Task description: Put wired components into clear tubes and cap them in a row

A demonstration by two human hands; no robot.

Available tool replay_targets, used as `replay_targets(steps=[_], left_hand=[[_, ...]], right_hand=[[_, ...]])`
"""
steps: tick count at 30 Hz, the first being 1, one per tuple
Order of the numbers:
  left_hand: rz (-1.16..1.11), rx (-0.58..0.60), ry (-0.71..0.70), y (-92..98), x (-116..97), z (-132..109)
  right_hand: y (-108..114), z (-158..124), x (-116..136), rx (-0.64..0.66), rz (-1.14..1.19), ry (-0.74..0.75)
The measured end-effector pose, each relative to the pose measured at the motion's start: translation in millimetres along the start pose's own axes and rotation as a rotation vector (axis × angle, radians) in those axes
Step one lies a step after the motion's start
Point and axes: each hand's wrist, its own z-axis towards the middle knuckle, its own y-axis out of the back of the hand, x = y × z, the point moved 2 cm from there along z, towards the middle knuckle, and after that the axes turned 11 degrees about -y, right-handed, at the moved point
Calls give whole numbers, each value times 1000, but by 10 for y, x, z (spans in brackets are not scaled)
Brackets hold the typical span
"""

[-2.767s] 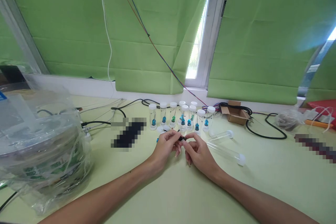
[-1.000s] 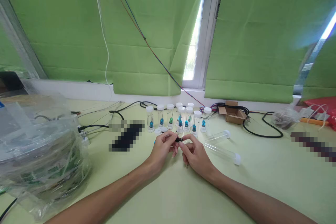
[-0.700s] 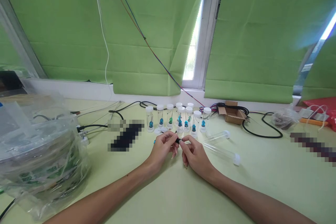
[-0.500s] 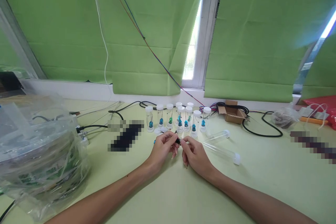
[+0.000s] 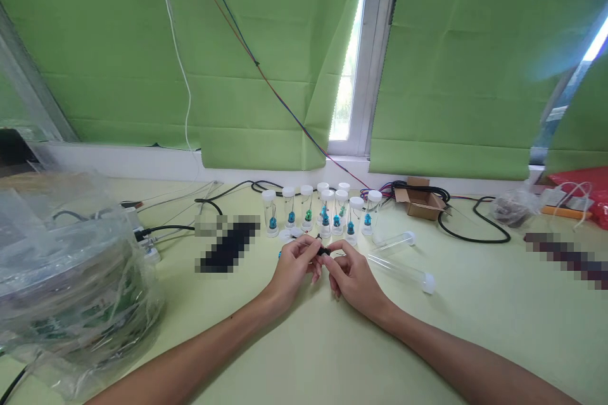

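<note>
My left hand (image 5: pixel 295 264) pinches a small black part (image 5: pixel 323 252) between thumb and fingers, over the middle of the pale green table (image 5: pixel 308 342). On the part's right side, my right hand (image 5: pixel 354 275) has its thumb and index finger closed on it too. Just behind the hands stand several clear tubes with white caps (image 5: pixel 374 196), holding small blue or green pieces with thin wires. Two clear tubes, one farther back (image 5: pixel 395 243) and one nearer (image 5: pixel 399 271), lie on their sides to the right. A small blue piece (image 5: pixel 280 255) shows beside my left hand.
A large plastic-wrapped round stack (image 5: pixel 71 285) fills the left side. Black cables (image 5: pixel 475 239) and an open cardboard box (image 5: pixel 422 204) lie along the back. At the far right are a plastic bag (image 5: pixel 513 209) and a red bag (image 5: pixel 582 183).
My right thumb and index finger have shifted slightly left, closer round the black part. The view has moved a little.
</note>
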Motion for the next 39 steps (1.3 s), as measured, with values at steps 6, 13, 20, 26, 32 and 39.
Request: replay_targets(steps=[6, 13, 20, 26, 32, 39], left_hand=[[-2, 9, 3, 1, 18, -6], [-20, -6, 17, 7, 26, 11], [-19, -16, 19, 28, 37, 19], [-21, 16, 23, 36, 50, 15], [4, 1, 23, 20, 24, 3], [-35, 24, 35, 38, 43, 17]], right_hand=[[-8, -15, 20, 6, -25, 11], [3, -10, 27, -22, -14, -6], [4, -15, 8, 0, 23, -9], [5, -4, -4, -2, -9, -16], [11, -5, 5, -7, -26, -11], [15, 0, -12, -9, -23, 1]])
